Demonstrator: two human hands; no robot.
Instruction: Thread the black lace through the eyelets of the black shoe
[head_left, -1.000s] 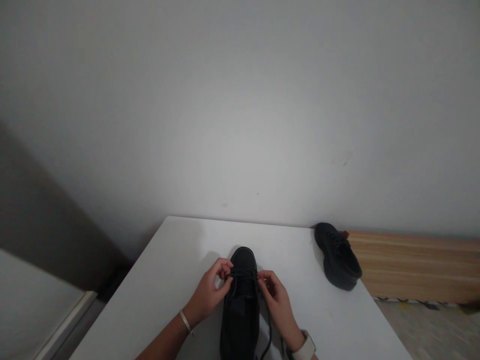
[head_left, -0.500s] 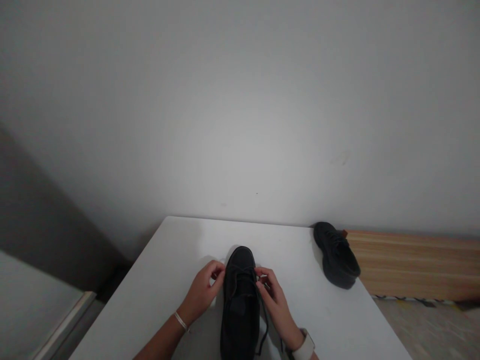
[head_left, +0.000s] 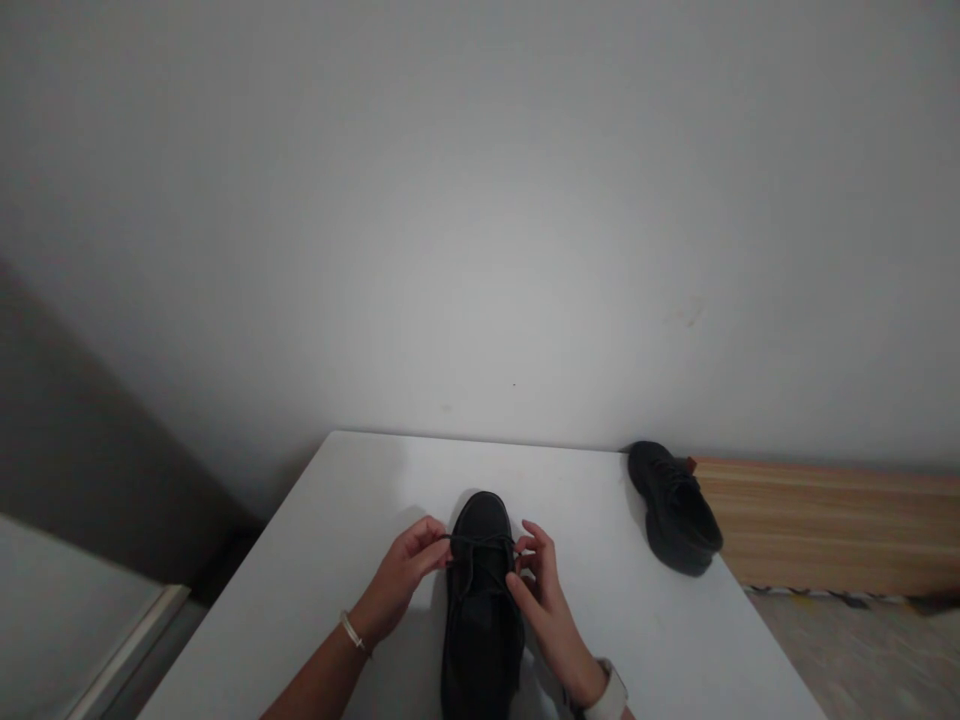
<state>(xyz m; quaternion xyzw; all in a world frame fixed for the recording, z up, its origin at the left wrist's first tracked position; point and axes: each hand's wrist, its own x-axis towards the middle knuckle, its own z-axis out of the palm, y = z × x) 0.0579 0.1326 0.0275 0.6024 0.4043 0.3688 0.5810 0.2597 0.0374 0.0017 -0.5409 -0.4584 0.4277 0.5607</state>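
Head view looks down on the left hand (head_left: 401,577), which comes in from the lower left with the forearm angled up toward the middle, a thin bracelet (head_left: 349,632) around the wrist. Its fingers curl inward and the thumb and forefinger close in a pinch on the dark lace (head_left: 480,541) at the left edge of the black shoe (head_left: 481,600). The right hand (head_left: 541,598) enters from the lower right, the wrist carrying a pale watch band (head_left: 609,692) at the frame's bottom edge. Its thumb and first fingers are bent together at the right end of the same lace, pinching it, while the remaining fingers stand raised and slightly spread above the shoe's side. Between the two hands the lace runs straight and nearly level across the front of the shoe's upper.

The shoe lies on the white surface (head_left: 337,560) near its front edge, directly ahead of the person, toe pointing away toward the wall (head_left: 480,220) and heel running out of the frame at the bottom. Both hands rest close against its sides, about level with the lacing.

Well apart, at the far right corner of the surface, a second black shoe (head_left: 675,508) sits with its opening turned toward the camera. Just beyond it a wooden slatted panel (head_left: 832,525) runs along the foot of the wall.
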